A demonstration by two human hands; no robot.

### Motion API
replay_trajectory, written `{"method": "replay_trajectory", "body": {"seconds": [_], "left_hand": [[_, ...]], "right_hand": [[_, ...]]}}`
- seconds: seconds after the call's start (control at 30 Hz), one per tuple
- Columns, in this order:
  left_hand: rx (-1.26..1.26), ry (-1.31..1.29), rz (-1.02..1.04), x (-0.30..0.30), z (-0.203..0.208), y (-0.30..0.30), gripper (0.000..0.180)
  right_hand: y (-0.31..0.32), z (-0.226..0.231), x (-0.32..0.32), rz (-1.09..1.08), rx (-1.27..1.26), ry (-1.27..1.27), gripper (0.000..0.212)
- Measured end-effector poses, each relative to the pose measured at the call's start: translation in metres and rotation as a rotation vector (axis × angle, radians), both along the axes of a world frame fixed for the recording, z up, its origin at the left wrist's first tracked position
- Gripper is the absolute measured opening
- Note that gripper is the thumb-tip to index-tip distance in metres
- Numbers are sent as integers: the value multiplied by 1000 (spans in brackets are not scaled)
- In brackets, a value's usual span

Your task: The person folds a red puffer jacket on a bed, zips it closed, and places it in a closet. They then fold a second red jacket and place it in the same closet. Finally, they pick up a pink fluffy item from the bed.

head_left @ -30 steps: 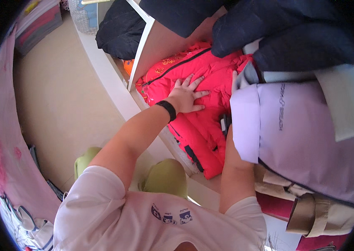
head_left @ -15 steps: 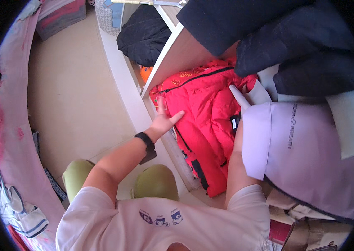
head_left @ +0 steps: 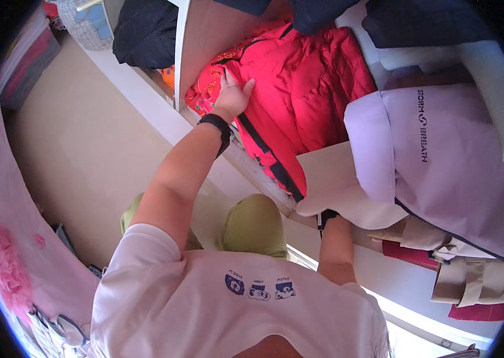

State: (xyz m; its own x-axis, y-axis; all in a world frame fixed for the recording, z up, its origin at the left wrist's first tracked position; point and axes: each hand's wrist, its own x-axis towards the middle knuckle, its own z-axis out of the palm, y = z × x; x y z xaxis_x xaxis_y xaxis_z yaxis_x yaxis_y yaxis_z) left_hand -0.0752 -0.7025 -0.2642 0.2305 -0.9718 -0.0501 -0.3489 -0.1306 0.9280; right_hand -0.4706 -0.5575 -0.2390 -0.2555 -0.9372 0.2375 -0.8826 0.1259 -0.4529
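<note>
A red puffer jacket (head_left: 311,89) with black zip trim lies bunched on the low shelf in front of me. On its left edge rests my left hand (head_left: 233,95), fingers stretched out and thumb apart, beside a red floral-patterned cloth (head_left: 203,95). A black band (head_left: 217,130) circles that wrist. My right forearm (head_left: 336,250) reaches up to a pale beige flap (head_left: 332,182) below the jacket. The flap hides the right hand, so its fingers do not show. A small black piece (head_left: 326,217) is visible where the wrist meets the flap.
A lilac garment cover (head_left: 442,143) hangs at the right, dark clothes (head_left: 425,24) above it. Brown paper bags (head_left: 472,280) sit lower right. An upright white panel (head_left: 181,53) separates the jacket from a black bundle (head_left: 144,36). Pink bedding (head_left: 13,179) runs along the left.
My left hand has moved up along the jacket's left edge. My right arm has drawn back from beside the jacket toward me, and the beige flap now covers that hand. The view has shifted.
</note>
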Motion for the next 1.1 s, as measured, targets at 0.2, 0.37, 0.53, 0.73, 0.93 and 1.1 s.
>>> {"method": "replay_trajectory", "body": {"seconds": [0.2,0.37,0.53,0.73,0.93,1.1], "left_hand": [[-338,-276,358,-17,61,46,85],[-964,-526,-108,-51,103,68,64],[-421,-836,-405,-36,76,41,64],[-424,-927,-375,-33,45,37,62],[-593,-877,-205,-7,13,61,63],[-318,-628,408,30,-26,72,63]], "right_hand": [[57,-36,-6,-94,75,-10,61],[58,-52,1,-76,102,-6,61],[50,-53,4,-49,107,-1,62],[45,-60,-2,-29,105,1,62],[82,-94,3,-41,96,98,63],[113,-111,27,-386,178,-240,76]]}}
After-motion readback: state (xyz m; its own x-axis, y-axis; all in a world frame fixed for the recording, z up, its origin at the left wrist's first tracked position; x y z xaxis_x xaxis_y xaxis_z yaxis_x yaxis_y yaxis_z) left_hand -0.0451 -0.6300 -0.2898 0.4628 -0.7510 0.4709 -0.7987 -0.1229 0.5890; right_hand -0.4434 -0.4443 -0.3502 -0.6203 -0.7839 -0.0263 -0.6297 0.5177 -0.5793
